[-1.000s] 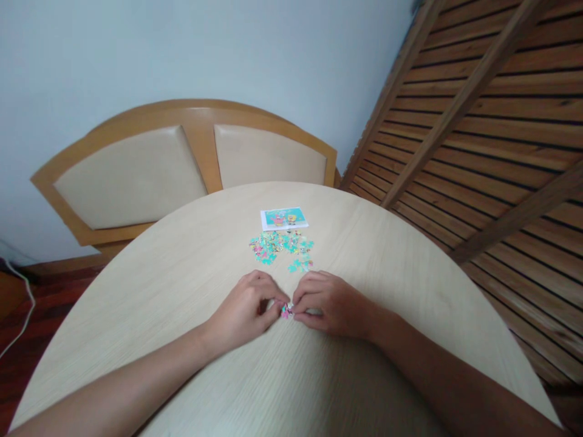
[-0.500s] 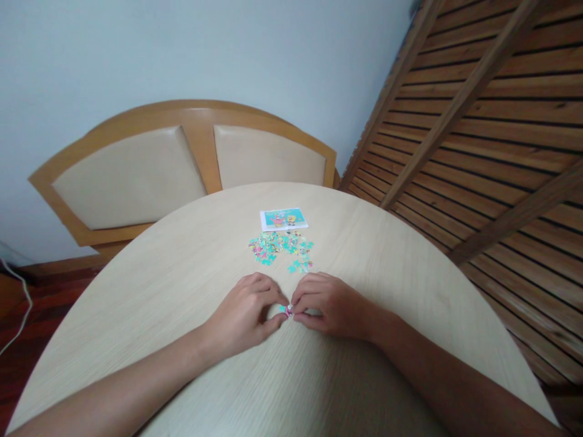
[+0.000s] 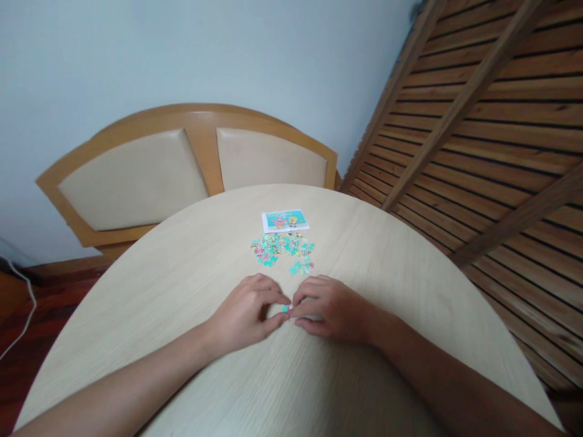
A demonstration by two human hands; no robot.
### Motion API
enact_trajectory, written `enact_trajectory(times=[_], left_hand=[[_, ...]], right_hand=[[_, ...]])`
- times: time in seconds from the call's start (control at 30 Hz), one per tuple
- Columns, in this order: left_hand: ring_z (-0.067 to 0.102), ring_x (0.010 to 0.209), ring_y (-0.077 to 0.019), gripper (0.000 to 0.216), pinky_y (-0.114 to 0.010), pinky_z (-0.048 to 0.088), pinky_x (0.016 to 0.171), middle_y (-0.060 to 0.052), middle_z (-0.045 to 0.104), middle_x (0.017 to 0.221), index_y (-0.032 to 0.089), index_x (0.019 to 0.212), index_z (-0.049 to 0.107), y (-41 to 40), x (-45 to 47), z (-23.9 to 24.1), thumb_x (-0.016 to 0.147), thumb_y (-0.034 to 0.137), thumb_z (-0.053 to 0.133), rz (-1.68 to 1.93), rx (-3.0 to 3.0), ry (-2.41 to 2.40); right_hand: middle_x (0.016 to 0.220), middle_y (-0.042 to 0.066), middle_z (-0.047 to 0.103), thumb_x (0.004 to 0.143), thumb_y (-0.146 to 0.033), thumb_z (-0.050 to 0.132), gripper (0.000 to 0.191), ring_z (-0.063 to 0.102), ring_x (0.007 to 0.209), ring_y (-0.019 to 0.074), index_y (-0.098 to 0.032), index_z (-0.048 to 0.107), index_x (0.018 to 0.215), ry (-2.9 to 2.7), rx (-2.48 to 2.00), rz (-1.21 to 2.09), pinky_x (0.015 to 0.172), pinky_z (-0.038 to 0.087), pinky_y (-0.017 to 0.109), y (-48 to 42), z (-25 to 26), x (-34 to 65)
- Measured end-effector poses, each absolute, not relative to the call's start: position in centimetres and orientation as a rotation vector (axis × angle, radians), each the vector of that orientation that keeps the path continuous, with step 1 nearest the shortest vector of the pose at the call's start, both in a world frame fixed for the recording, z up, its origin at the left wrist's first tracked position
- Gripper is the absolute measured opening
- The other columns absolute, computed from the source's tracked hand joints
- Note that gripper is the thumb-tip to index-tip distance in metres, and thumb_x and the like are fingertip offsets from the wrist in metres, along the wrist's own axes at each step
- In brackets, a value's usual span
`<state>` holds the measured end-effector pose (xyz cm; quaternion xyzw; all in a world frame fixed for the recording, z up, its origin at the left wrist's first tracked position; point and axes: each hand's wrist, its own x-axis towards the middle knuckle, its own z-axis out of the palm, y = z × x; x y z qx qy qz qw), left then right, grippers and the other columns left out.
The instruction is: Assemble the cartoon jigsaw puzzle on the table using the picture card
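My left hand [image 3: 248, 312] and my right hand [image 3: 325, 306] meet fingertip to fingertip on the round pale wooden table [image 3: 182, 273]. Both are curled in a pinch on small puzzle pieces [image 3: 286, 308], teal and pink, which are mostly hidden by the fingers. Just beyond the hands lies a loose pile of teal jigsaw pieces [image 3: 282, 249]. Behind the pile lies a small printed reference picture [image 3: 285, 221] with cartoon figures.
A wooden bench back with two beige padded panels [image 3: 182, 170] stands past the table's far edge against a pale blue wall. A slatted wooden partition [image 3: 492, 133] runs along the right. A white cable [image 3: 22, 303] lies on the floor at the left.
The hands have stayed together at the same spot. Less of the pink and teal pieces shows between the fingertips now. The view has shifted down slightly.
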<state>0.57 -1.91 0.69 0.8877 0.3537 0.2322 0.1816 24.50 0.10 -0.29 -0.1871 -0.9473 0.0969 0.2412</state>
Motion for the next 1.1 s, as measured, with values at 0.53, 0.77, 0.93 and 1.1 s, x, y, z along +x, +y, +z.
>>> enact_trajectory(times=[0.53,0.77,0.93,1.1], left_hand=[[0.060,0.117,-0.0351,0.038,-0.054,0.049,0.099,-0.016,0.068,0.125,0.013,0.128,0.061,1.5,-2.0,-0.1,0.095,0.032,0.053,0.586,2.610,1.764],[0.063,0.095,-0.0338,0.028,-0.046,0.052,0.078,-0.015,0.070,0.097,0.015,0.103,0.072,-0.1,-2.2,1.5,0.098,0.021,0.046,0.230,2.795,1.872],[0.062,0.087,-0.0314,0.025,-0.043,0.052,0.073,-0.012,0.068,0.088,0.016,0.093,0.073,-1.3,-1.9,2.0,0.098,0.019,0.048,0.165,2.808,1.776],[0.062,0.087,-0.0294,0.021,-0.042,0.053,0.074,-0.011,0.068,0.088,0.017,0.091,0.074,-2.6,-1.0,2.0,0.095,0.017,0.053,0.261,2.771,1.585]], right_hand=[[0.095,0.004,0.071,0.089,-0.025,0.068,0.012,0.065,0.088,0.0180,-0.021,0.075,0.098,-2.604,-0.548,0.318,0.086,0.049,0.034,-0.2,-0.2,24.4],[0.095,0.005,0.072,0.092,-0.022,0.063,0.014,0.065,0.088,0.0187,-0.021,0.075,0.099,-2.585,-0.610,0.243,0.083,0.049,0.034,0.0,-0.4,24.4],[0.098,0.006,0.071,0.094,-0.022,0.062,0.017,0.065,0.092,0.0204,-0.021,0.075,0.105,-2.554,-0.737,0.213,0.089,0.048,0.038,0.3,-0.4,24.6],[0.099,0.006,0.070,0.095,-0.021,0.060,0.018,0.064,0.093,0.0198,-0.021,0.074,0.106,-2.555,-0.761,0.224,0.092,0.049,0.038,0.4,-0.5,24.7]])
